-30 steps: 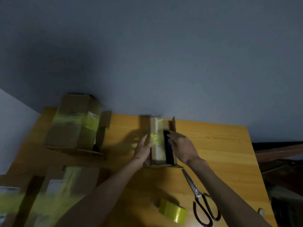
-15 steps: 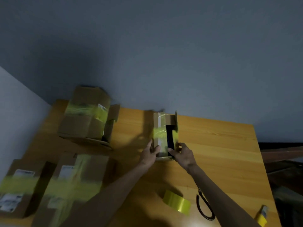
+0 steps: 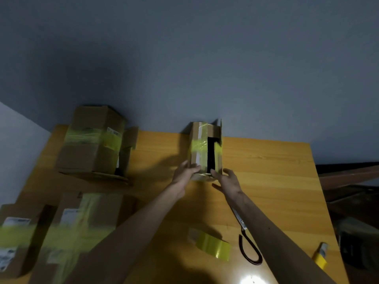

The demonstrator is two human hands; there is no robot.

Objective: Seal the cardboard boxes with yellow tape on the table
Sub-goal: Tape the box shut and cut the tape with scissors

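Narrow cardboard box [image 3: 196, 148] upright on desk [image 3: 266, 171]: probably light, stiff, tippy. Left hand [image 3: 184, 177] and right hand [image 3: 227, 182] press its lower sides with straight fingers, the steadiest hold.

Pushed small cardboard box [image 3: 205, 150] away, toward far edge of table [image 3: 266, 171]; far end now overlapping wall line in view. Withdrew right hand [image 3: 227, 183] from box top, off dark opening [image 3: 210, 154], back to near-right corner, fingers straight. Slid left hand [image 3: 183, 177] from left side down to near-left corner. Tilted view, bringing taped boxes [image 3: 82, 232] at left further into frame and small yellow-capped item [image 3: 321, 256] into sight at right table edge.
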